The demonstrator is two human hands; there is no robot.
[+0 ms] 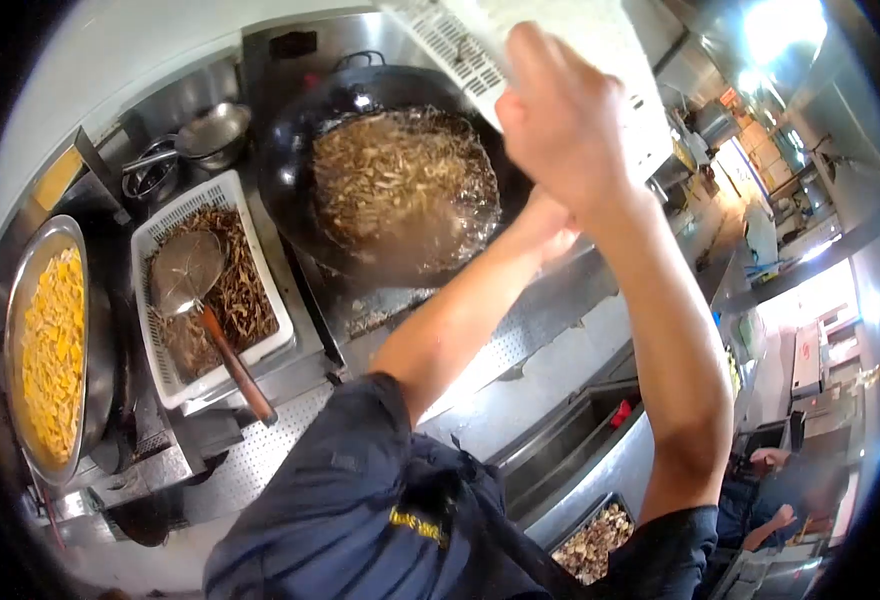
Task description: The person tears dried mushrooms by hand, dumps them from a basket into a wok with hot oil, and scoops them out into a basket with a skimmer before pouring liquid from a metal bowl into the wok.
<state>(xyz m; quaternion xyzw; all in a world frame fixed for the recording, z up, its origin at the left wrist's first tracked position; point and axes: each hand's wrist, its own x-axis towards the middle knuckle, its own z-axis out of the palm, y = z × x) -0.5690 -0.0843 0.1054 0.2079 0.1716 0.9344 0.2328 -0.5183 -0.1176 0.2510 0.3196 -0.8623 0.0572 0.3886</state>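
Note:
My right hand (565, 125) is closed on a white slotted plastic basket (460, 55), tilted beside and above the wok. My left hand (557, 228) is under my right wrist, close to the basket's lower side; its fingers are mostly hidden, so its grip cannot be made out. Below and left of the basket, a large black wok (285, 180) holds bubbling oil with pale brown strips (400, 180), perhaps sliced mushrooms, frying in it. Motion blurs the basket and my right hand.
Left of the wok, a white basket (165, 365) holds dark brown fried strips, with a wooden-handled strainer (188, 272) resting on top. A metal bowl (78, 300) of yellow pieces stands farther left. Pans (210, 135) sit behind. A co-worker (760, 500) is at lower right.

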